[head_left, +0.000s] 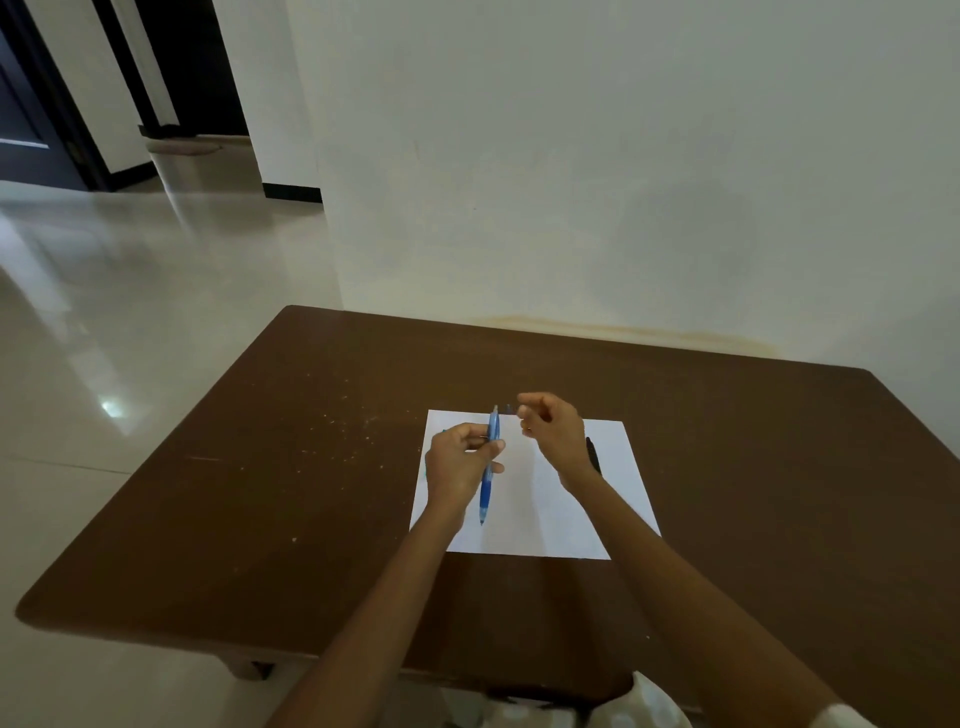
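Blue pen (486, 493): see-thru plastic, glossy. Paper sheet (550, 519): white, matt, smooth. Worktop (260, 493): dark brown wood-look, dull finish, scuffed w/ pale specks on left. Floor (130, 312): polished tile, v. glossy, mirrors light. Wall (623, 182): matt paint, yellowish stain low down.

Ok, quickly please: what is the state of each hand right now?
Left hand: grips the blue pen.
Right hand: fingers curled above the paper; whether it pinches anything cannot be told.

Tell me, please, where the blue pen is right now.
In the head view, the left hand grips the blue pen over the white paper, just left of the right hand.
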